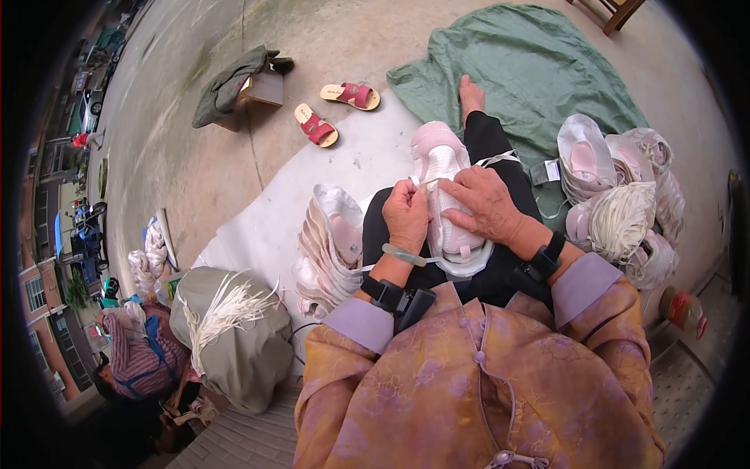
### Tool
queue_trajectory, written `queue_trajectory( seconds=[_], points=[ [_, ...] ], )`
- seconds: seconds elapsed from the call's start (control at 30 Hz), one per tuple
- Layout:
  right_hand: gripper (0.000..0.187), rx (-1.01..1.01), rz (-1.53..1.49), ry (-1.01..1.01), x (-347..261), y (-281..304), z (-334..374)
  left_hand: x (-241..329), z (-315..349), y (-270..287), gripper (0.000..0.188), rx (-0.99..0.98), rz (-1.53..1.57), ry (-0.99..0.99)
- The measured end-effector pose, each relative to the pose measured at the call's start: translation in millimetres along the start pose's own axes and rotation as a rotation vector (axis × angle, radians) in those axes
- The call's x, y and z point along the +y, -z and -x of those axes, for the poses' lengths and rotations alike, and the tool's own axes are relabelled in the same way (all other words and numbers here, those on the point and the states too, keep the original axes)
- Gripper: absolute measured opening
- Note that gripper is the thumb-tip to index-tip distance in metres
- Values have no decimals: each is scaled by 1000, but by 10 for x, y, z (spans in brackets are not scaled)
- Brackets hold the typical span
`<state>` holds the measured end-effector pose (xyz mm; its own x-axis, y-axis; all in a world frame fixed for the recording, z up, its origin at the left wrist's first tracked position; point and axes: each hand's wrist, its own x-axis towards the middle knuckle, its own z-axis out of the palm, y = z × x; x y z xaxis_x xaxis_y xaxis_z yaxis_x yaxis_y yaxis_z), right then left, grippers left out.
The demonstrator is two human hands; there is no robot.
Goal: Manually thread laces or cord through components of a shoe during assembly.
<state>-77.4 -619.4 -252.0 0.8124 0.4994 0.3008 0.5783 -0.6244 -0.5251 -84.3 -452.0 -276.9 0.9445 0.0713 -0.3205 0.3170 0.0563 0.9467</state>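
the orange patterned jacket (414, 399) has lilac cuffs (590, 287), and the wrist straps (381, 294) and trousers (489, 141) are black

Left hand (407, 213): fingertips meet over the shoe (448, 241); whatever is between them, too small to identify.
Right hand (486, 205): palm side hidden from view; hold undetermined.
Shoe: middle of upper partly obscured by both hands.
Left leg (376, 223): foot out of sight.
Lace bundle (623, 215): hides parts of the pale uppers under it.
Grey-green cover (248, 379): contents concealed.
Wooden furniture (623, 14): cut off at upper edge; type undetermined.
Patterned jacket (406, 414): cut off at lower edge.
Street vehicles (94, 108): too small, distorted near rim; details unclear.
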Motion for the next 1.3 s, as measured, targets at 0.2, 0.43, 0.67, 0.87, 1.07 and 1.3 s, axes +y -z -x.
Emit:
queue_trajectory(
  seconds=[0.2,0.43,0.67,0.87,1.07,1.3],
  points=[
    [45,27,-40,-21,13,-38,19,-75,-56,13,12,11,-144,-39],
    [45,76,-101,-38,-4,-85,10,-18,-91,-38,11,101,-458,-244],
    [44,49,-159,-72,61,-38,52,190,105,44,38,-72,-668,-371],
    [34,88,-87,-84,32,-86,0,131,123,151,42,-106,-811,-634],
    [30,101,-9,-152,-51,-119,-56,443,143,-36,26,-305,-1260,-319],
    [28,156,38,-246,-147,-196,-98,281,82,-70,21,-181,-1251,-391]
  ],
)
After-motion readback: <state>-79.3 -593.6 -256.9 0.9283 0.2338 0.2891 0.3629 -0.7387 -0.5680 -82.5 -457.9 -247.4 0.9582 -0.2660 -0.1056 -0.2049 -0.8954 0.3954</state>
